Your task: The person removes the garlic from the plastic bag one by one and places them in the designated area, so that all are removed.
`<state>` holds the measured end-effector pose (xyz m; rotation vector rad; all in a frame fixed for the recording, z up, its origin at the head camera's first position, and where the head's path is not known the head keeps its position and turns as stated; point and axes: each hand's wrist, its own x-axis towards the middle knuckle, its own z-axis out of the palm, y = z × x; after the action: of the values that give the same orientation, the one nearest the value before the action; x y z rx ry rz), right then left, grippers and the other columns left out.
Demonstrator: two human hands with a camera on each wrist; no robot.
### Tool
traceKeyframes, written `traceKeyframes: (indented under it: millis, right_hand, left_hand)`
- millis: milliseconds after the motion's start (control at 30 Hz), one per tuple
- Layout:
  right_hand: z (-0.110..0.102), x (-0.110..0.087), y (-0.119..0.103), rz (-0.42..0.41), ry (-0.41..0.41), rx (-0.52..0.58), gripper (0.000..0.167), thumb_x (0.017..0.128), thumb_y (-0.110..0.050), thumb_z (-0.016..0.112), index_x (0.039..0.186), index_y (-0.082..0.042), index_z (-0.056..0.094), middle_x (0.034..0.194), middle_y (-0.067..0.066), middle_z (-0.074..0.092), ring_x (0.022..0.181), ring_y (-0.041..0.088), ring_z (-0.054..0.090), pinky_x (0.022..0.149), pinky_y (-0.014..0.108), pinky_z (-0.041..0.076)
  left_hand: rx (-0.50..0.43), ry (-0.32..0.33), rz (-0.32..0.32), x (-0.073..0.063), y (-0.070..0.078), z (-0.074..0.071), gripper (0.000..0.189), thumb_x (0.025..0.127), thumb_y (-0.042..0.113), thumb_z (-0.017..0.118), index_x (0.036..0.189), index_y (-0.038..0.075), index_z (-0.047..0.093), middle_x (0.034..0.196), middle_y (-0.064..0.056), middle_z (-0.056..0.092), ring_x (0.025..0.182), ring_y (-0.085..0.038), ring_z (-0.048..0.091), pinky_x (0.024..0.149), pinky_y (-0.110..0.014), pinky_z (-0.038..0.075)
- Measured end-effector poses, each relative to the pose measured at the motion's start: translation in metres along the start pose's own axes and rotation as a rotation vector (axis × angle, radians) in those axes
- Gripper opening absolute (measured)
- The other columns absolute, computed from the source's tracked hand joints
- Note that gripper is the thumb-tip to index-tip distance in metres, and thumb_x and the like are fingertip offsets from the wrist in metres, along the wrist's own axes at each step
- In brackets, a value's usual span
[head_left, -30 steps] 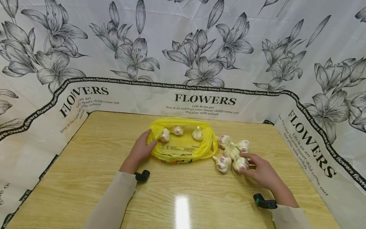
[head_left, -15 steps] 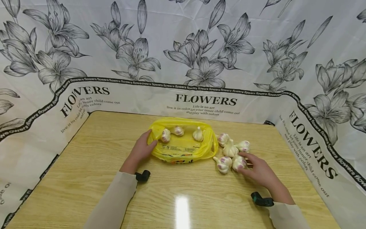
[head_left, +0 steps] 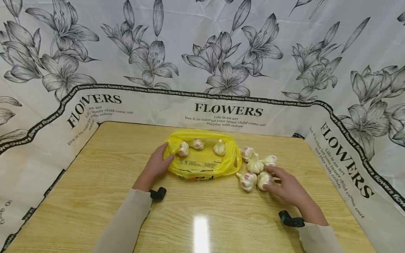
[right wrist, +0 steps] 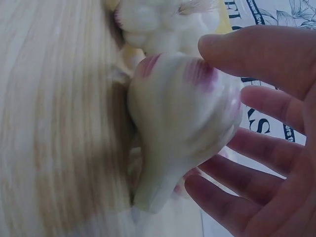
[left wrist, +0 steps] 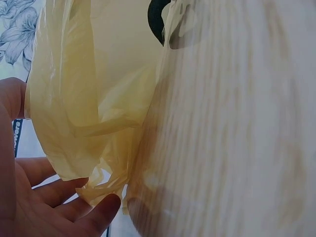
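A yellow plastic bag (head_left: 202, 160) lies with its mouth spread towards me, 3 garlic bulbs inside it. At its left end my left hand (head_left: 156, 164) holds the rim, thumb on the near side; in the left wrist view the thin film (left wrist: 69, 98) runs between thumb and fingers. Right of the bag several garlic bulbs cluster together. The nearest right bulb (head_left: 263, 180) stands between the thumb and fingers of my right hand (head_left: 288, 188), still on the table. Up close, that bulb (right wrist: 182, 108) shows purple streaks and a thick stem, fingertips against its side.
The wooden table (head_left: 177, 218) stretches out in front of the bag. White flower-printed cloth (head_left: 152, 109) borders it at the back and on both sides. Another bulb (head_left: 248, 181) sits left of the one in my right hand.
My right hand and the bulb by its fingers have shifted slightly left, closer to the cluster. The left hand and the bag have stayed in place.
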<state>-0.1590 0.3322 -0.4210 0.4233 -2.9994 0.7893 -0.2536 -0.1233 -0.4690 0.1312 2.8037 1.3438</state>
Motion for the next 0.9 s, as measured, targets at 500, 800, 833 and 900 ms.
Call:
traceKeyframes:
  millis: [500,800,833,900]
  right_hand:
    - [-0.009,0.02,-0.034,-0.069,0.06,-0.09,0.055,0.092,-0.036,0.064,0.139,-0.012,0.05,0.136,0.016,0.054,0.114,0.041,0.058,0.088,0.059,0.049]
    - [-0.005,0.039,-0.058,-0.115,0.106,-0.098,0.052,0.091,-0.031,0.066,0.137,-0.01,0.053,0.139,0.018,0.052,0.125,0.042,0.05,0.097,0.061,0.043]
    - [-0.004,0.041,-0.06,-0.114,0.11,-0.096,0.051,0.091,-0.03,0.067,0.137,-0.01,0.053,0.139,0.018,0.052,0.126,0.042,0.05,0.098,0.062,0.043]
    - [-0.002,0.045,-0.063,-0.12,0.122,-0.083,0.05,0.091,-0.031,0.067,0.136,-0.011,0.054,0.139,0.017,0.053,0.127,0.042,0.049,0.1,0.062,0.042]
  left_hand:
    - [0.009,-0.001,-0.012,0.0,0.0,-0.001,0.07,0.096,0.036,0.05,0.155,0.009,0.022,0.158,-0.017,0.027,0.146,-0.035,0.025,0.119,-0.051,0.023]
    - [-0.007,-0.006,-0.035,-0.001,0.002,-0.001,0.07,0.096,0.036,0.05,0.155,0.01,0.022,0.159,-0.015,0.026,0.146,-0.034,0.025,0.119,-0.05,0.023]
    - [-0.009,-0.005,-0.04,-0.001,0.002,0.0,0.07,0.096,0.036,0.05,0.155,0.011,0.022,0.159,-0.015,0.026,0.147,-0.034,0.025,0.119,-0.05,0.023]
    - [-0.009,-0.005,-0.043,0.0,0.002,0.0,0.07,0.096,0.037,0.05,0.155,0.011,0.022,0.159,-0.015,0.026,0.147,-0.034,0.025,0.119,-0.05,0.023]
